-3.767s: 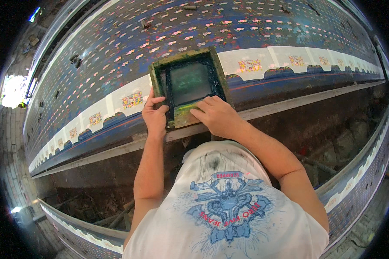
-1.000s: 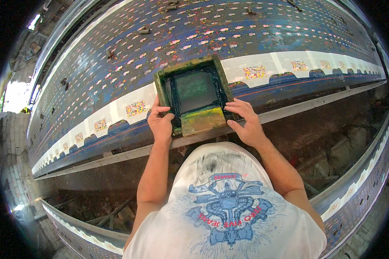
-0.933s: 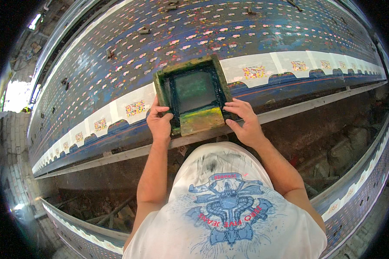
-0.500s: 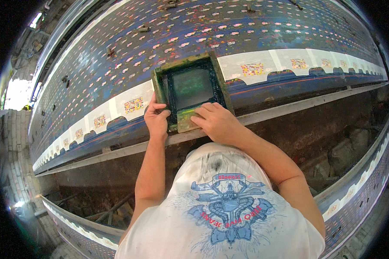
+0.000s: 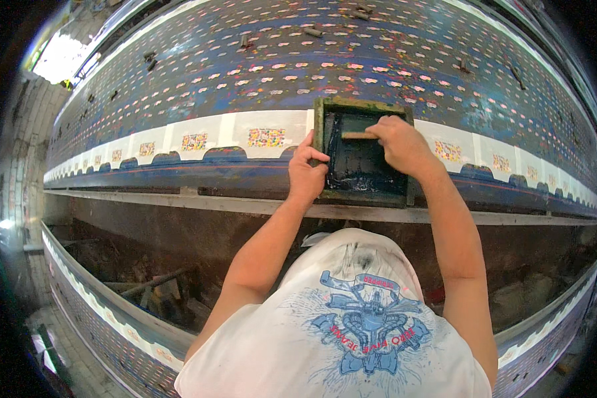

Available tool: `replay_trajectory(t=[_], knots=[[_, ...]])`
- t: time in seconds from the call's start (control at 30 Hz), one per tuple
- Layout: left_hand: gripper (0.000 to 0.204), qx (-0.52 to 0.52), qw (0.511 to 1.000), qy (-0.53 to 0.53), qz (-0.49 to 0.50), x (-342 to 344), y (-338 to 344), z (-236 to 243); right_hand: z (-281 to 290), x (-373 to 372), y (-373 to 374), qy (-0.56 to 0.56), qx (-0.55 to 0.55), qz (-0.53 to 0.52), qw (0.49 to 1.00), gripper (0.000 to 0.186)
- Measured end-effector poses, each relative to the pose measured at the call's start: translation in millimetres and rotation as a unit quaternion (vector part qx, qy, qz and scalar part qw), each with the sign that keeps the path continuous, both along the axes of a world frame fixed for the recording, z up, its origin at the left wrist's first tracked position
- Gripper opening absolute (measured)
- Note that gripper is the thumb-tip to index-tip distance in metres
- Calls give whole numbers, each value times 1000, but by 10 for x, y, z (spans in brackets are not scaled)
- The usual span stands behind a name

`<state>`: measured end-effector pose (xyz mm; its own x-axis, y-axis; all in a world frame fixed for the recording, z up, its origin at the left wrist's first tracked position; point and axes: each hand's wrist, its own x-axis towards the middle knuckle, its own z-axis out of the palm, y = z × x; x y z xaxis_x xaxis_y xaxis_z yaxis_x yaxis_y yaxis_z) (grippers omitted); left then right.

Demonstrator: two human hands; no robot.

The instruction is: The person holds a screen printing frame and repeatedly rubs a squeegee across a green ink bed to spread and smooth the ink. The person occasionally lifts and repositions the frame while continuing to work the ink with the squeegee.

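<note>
A small screen-printing frame [image 5: 365, 106] with a wooden rim and dark mesh lies over a row of white pieces on a long table. My left hand [image 5: 306, 178] is closed on its left rail, thumb and fingers at the near part of that side. Inside the frame, my right hand [image 5: 404, 144] grips a squeegee [image 5: 357, 135], a flat wooden-edged strip across the far half of the mesh. Wet dark ink glistens along the near end of the mesh. Whatever lies under the frame is hidden.
White pieces with a multicoloured print [image 5: 266, 138] line the table's near edge on both sides. Beyond, the dark tabletop [image 5: 212, 86] bears rows of small colourful marks and several short dark rolls [image 5: 312, 32]. A pale rail [image 5: 245, 205] runs along the near side. Another printed table stands behind me.
My right hand has carried the squeegee from the frame's near end to its far half. The view has turned, so the frame now appears straighter and farther right. My left hand stays on the left rail.
</note>
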<state>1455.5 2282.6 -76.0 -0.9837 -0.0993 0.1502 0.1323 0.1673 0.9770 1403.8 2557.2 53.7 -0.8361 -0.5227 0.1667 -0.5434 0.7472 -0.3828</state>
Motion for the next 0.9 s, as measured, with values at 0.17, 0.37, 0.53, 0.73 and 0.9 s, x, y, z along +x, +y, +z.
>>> replay_trajectory(t=[0.17,0.37,0.53,0.73,0.9], knots=[[24,-14,1000,14,1,21,36,76,44,-285,-80,-26,-4,-68,997,37],[26,-14,1000,26,11,41,48,54,-6,-97,-144,-40,41,-31,998,43],[26,-28,999,30,11,50,51,104,-123,435,-213,-1,24,-10,1000,49],[25,-40,999,20,2,60,35,143,-71,1062,-343,-4,12,-23,1000,48],[27,-53,998,30,-8,44,23,155,-70,1292,-402,-12,17,-44,999,43]])
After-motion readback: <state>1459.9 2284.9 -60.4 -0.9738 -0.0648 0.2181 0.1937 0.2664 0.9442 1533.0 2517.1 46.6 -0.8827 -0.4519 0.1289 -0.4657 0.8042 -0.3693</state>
